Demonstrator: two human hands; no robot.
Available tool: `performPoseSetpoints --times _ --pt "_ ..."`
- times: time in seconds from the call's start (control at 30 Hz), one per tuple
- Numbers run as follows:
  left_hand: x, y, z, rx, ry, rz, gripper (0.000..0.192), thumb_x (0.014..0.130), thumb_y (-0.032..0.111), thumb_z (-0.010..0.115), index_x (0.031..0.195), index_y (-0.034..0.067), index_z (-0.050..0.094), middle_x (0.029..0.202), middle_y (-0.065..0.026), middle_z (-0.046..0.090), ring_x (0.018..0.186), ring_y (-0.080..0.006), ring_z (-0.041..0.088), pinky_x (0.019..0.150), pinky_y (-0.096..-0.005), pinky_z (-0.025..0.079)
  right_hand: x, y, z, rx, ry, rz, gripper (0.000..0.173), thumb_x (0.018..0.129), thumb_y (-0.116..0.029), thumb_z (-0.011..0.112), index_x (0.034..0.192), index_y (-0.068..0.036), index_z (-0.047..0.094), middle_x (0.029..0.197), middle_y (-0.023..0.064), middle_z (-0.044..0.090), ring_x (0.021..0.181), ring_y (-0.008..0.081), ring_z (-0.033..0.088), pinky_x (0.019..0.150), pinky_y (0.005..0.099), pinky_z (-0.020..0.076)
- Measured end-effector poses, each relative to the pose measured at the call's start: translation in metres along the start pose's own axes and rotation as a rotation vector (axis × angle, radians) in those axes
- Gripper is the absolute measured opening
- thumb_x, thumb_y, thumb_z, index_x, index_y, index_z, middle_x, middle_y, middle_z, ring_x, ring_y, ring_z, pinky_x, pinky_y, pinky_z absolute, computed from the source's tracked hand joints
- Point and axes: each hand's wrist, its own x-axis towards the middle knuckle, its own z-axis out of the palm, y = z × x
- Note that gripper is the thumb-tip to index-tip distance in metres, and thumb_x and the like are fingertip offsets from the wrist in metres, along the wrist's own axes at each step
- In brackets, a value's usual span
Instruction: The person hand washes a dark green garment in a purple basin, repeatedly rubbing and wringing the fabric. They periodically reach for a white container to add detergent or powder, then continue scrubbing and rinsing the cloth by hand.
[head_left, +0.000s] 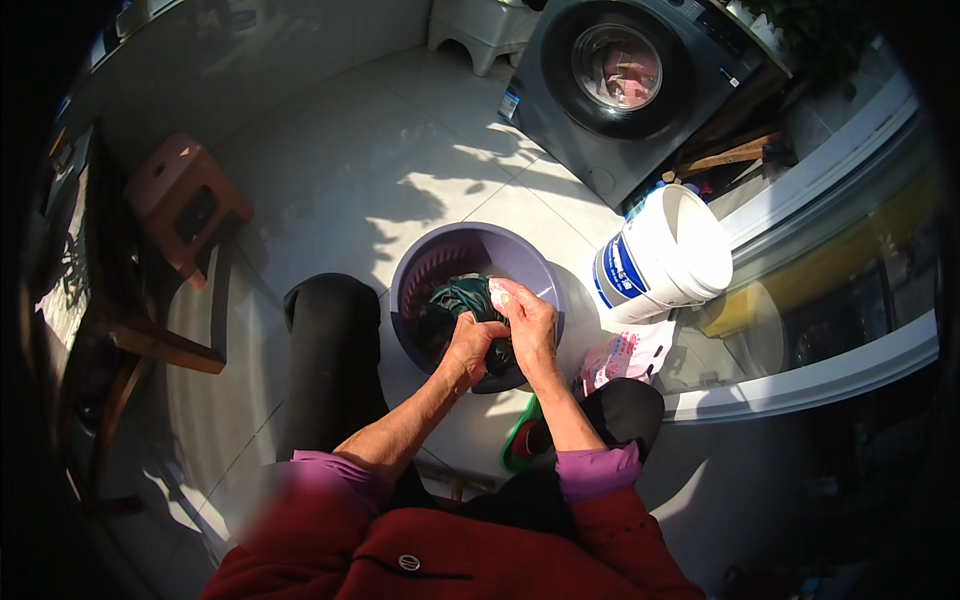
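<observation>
A purple plastic basin (405, 274) stands on the floor between my knees, with wet-looking dark green cloth (459, 294) in it. My left hand (470, 345) grips the dark cloth over the basin's near half. Close beside it, my right hand (529, 315) is closed on the same cloth, and a whitish-pink piece, perhaps soap or suds, shows at its fingers (498, 294). Both hands are near each other, thumbs towards the middle. The lower part of the cloth is in shadow, and what lies under it is hidden.
A white plastic bucket (652, 262) stands right of the basin, with a pink-and-white printed plastic bag (626, 352) beside it. Beyond is a grey front-loading washing machine (607, 142). At left are a pink plastic stool (180, 202) and a wooden piece of furniture (165, 345). A sliding-door track (810, 394) runs at right.
</observation>
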Motion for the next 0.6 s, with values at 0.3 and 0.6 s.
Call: performPoseSetpoints --times 0.3,0.6 --pt "0.005 0.001 -0.003 0.072 -0.156 0.101 0.021 0.064 -0.008 0.063 0.083 -0.003 0.055 0.076 -0.0094 0.059 0.066 -0.0168 0.059 0.057 -0.0303 0.049 -0.006 -0.009 -0.004 -0.373 -0.087 -0.426 0.02 0.085 0.004 0.053 0.102 0.001 0.062 0.103 0.0186 0.065 0.096 0.0295 0.064 0.082 0.0316 0.0511" --pt "0.006 0.01 -0.008 0.339 -0.036 0.038 0.034 0.064 -0.002 0.057 0.094 0.001 0.044 0.082 -0.0074 0.051 0.072 -0.0168 0.054 0.056 -0.0293 0.047 -0.004 -0.014 -0.013 0.263 -0.072 0.125 0.02 0.091 -0.001 0.051 0.106 0.007 0.06 0.102 0.0131 0.064 0.093 0.0172 0.062 0.087 0.0298 0.0509"
